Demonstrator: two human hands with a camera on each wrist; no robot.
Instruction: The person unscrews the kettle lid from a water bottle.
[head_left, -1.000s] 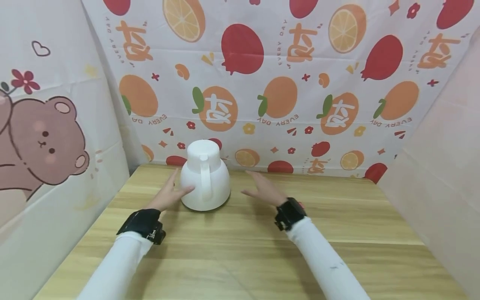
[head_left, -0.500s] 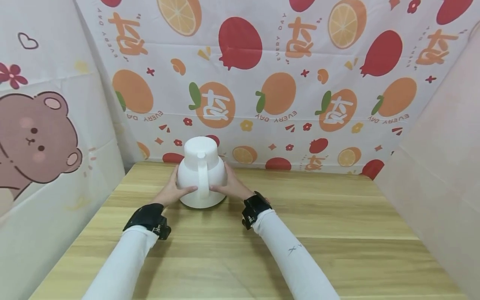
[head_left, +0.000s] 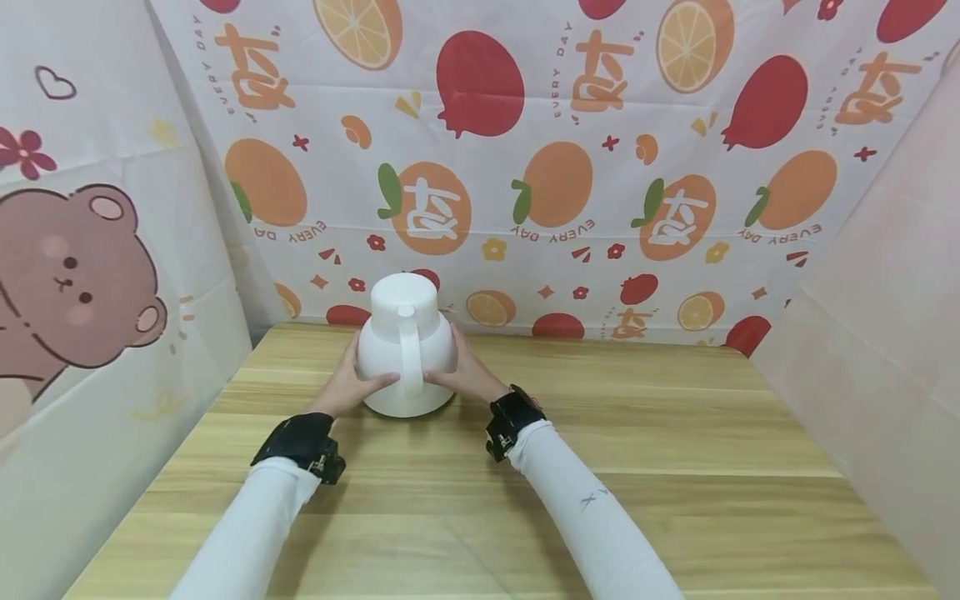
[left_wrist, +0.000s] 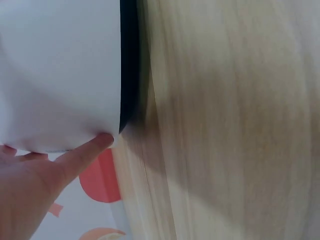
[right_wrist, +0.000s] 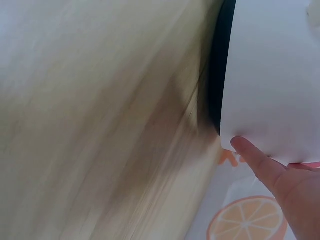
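A white thermal jug (head_left: 382,350) stands upright near the back of the wooden table, its handle (head_left: 410,358) facing me. My left hand (head_left: 347,388) grips the left side of the rounded body, thumb toward the handle. From the other side my right hand (head_left: 470,373) holds the jug too, its thumb close by the handle. Most of the fingers are hidden behind the body. In the left wrist view the jug's dark base (left_wrist: 129,65) shows right at the tabletop. The right wrist view has the right hand (right_wrist: 295,190) against the white wall of the jug.
The wooden table (head_left: 637,467) ends at the back against a fruit-print cloth (head_left: 555,275). A cloth with a bear (head_left: 90,283) hangs along the left, and a pale cloth (head_left: 870,350) on the right. Black wrist cameras (head_left: 300,442) are strapped to both wrists.
My right hand has come left from beside the jug onto its side, and the left hand has closed in on it. Over the last half second hardly anything has moved.
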